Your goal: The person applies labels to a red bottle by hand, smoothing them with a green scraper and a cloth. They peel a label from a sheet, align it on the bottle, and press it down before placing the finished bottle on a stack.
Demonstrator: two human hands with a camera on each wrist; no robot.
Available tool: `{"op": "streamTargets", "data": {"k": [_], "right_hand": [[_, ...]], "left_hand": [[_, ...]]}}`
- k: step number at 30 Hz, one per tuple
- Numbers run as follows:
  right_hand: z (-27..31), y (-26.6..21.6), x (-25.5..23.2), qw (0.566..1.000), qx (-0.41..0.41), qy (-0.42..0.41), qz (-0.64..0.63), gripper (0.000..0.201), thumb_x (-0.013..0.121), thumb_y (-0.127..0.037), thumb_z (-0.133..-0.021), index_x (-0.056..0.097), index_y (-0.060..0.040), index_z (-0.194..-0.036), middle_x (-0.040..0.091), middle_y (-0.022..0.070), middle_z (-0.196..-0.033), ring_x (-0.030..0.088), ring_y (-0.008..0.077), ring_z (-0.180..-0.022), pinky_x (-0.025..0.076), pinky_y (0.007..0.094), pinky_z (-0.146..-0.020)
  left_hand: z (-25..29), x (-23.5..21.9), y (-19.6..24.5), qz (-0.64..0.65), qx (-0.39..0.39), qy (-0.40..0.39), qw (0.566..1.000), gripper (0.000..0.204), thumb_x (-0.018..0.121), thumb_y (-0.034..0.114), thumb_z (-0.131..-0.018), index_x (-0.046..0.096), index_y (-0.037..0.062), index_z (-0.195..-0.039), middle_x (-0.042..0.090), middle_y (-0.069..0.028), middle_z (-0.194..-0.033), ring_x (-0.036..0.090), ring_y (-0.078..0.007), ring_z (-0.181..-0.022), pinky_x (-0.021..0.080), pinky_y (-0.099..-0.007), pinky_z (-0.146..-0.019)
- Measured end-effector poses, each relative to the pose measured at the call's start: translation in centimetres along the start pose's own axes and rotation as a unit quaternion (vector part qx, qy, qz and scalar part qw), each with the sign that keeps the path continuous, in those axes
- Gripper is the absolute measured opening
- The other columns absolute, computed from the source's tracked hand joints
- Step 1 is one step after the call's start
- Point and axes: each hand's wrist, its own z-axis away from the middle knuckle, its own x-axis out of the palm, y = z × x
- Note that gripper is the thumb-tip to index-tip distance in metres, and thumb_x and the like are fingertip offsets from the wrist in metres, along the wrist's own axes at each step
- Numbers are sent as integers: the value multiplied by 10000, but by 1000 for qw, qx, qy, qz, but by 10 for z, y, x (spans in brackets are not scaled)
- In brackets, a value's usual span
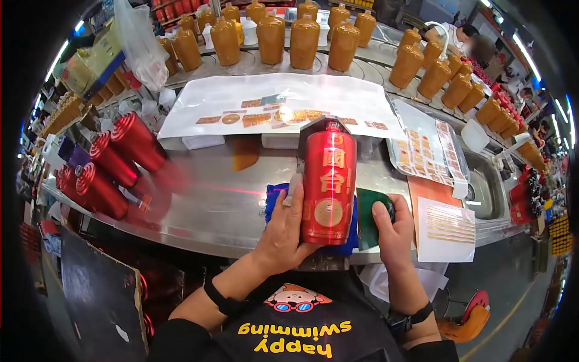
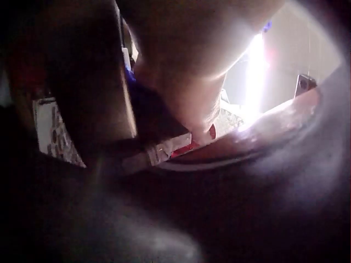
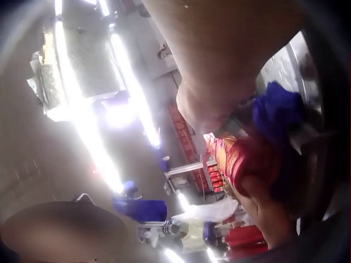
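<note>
In the head view a red bottle (image 1: 330,187) with gold characters and a round gold emblem is tilted over the bench's front edge. My left hand (image 1: 280,232) grips it from the left, thumb near its base, with a pale covering on a fingertip. To the right of the bottle, my right hand (image 1: 395,232) pinches a dark green flat sheet (image 1: 369,226), thumb on top. A blue cloth (image 1: 276,199) lies behind the bottle. The right wrist view also shows the red bottle (image 3: 236,159) beside the blue cloth (image 3: 279,109). The left wrist view is mostly dark.
Several red bottles (image 1: 114,160) lean at the left of the metal bench (image 1: 211,211). A white sheet with gold decals (image 1: 199,102) lies behind, a decal tray (image 1: 422,145) and striped paper (image 1: 446,232) at right. Brown bottles (image 1: 304,42) line the conveyor. A sink (image 1: 491,187) is far right.
</note>
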Motion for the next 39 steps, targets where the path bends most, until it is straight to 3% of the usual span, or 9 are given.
{"op": "streamTargets", "data": {"k": [5, 8, 13, 19, 22, 27, 31, 34, 39], "right_hand": [[2, -2, -4, 997, -14, -16, -72, 188, 644, -178, -949, 550, -25, -1004, 561, -32, -835, 476, 32, -739, 407, 186, -661], [0, 0, -7, 997, -24, -27, -70, 184, 644, -173, -950, 549, -26, -1005, 556, -36, -821, 470, 29, -728, 401, 183, -652], [-3, 1, -14, 998, -23, -29, -51, 189, 648, -176, -947, 553, -21, -999, 557, -36, -806, 469, 28, -717, 398, 182, -645], [-3, 1, -23, 997, -14, -29, -67, 201, 648, -184, -947, 551, -17, -1003, 566, -26, -818, 482, 32, -732, 411, 188, -658], [-4, -1, -25, 997, -3, -28, -68, 201, 653, -179, -941, 554, -15, -1000, 572, -22, -816, 492, 36, -738, 421, 194, -663], [-21, -7, -20, 998, -23, -48, -35, 200, 684, -156, -902, 587, -5, -991, 618, 18, -809, 543, 62, -745, 461, 224, -665], [-40, -18, -5, 985, -88, -145, 19, 197, 689, -156, -885, 608, -9, -989, 647, 38, -777, 589, 88, -722, 473, 246, -630], [-60, -12, -3, 982, -139, -15, 128, 209, 692, -148, -872, 618, -11, -1011, 659, 62, -751, 608, 112, -672, 481, 263, -606], [-59, -20, 5, 975, -180, -74, 110, 193, 684, -154, -859, 621, -13, -974, 669, 126, -738, 631, 167, -622, 491, 297, -584]], "left_hand": [[-23, -21, 5, -98, 154, -26, 983, 746, 380, 655, -930, 413, 123, -1452, 433, -119, -1480, 257, -377, -1431, 28, -543, -1171], [-72, -33, -12, -155, 241, -87, 954, 646, 351, 615, -958, 505, 153, -1383, 523, -59, -1401, 312, -319, -1406, 31, -541, -1175], [-133, -44, -20, -145, 220, -105, 959, 585, 300, 583, -987, 566, 183, -1320, 623, -41, -1248, 408, -289, -1340, 39, -527, -1183], [-103, -35, -1, -187, 267, -116, 938, 589, 280, 613, -979, 627, 212, -1236, 650, 2, -1188, 446, -244, -1295, 25, -544, -1193], [-85, -33, 11, -194, 293, -121, 928, 488, 369, 536, -977, 632, 208, -1226, 640, 8, -1166, 445, -214, -1295, 32, -552, -1192], [-52, -33, 27, -196, 185, -103, 958, 824, 684, 578, -763, 474, 101, -1400, 485, -175, -1386, 367, -394, -1354, 34, -576, -1179], [-38, -26, 26, -154, 108, -65, 980, 978, 765, 513, -733, 342, 0, -1449, 356, -267, -1487, 291, -455, -1403, 97, -590, -1164], [-29, -17, 14, -92, 125, -13, 988, 978, 780, 495, -735, 326, 7, -1451, 404, -279, -1441, 352, -474, -1364, 155, -593, -1155], [-26, -14, 7, -68, 140, 8, 988, 983, 788, 484, -738, 306, 1, -1446, 461, -280, -1374, 379, -507, -1331, 180, -599, -1148]]}}
